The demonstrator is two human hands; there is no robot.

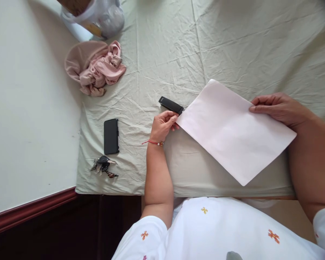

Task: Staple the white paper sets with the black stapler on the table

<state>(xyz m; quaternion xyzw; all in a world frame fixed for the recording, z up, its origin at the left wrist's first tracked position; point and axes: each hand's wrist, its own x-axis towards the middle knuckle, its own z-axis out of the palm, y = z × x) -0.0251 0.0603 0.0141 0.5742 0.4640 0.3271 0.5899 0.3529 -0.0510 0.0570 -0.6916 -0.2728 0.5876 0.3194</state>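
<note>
White paper (pixel 235 130) is held slanted over the cloth-covered table; whether it is one sheet or a stack I cannot tell. My right hand (pixel 278 108) pinches its upper right edge, thumb on top. At the paper's left corner, the fingers of my left hand (pixel 165 124) are closed in a pinch on it. A black stapler (pixel 170 104) lies just above those fingers, its front end meeting the same corner. How far the corner reaches into the stapler's jaw is hidden.
A black phone (pixel 111 136) and a bunch of keys (pixel 103 164) lie to the left. Behind them are a crumpled pink cloth (pixel 97 68) and a plastic-lined bin or bucket (pixel 97 18). A wall (pixel 29 108) borders the table's left side.
</note>
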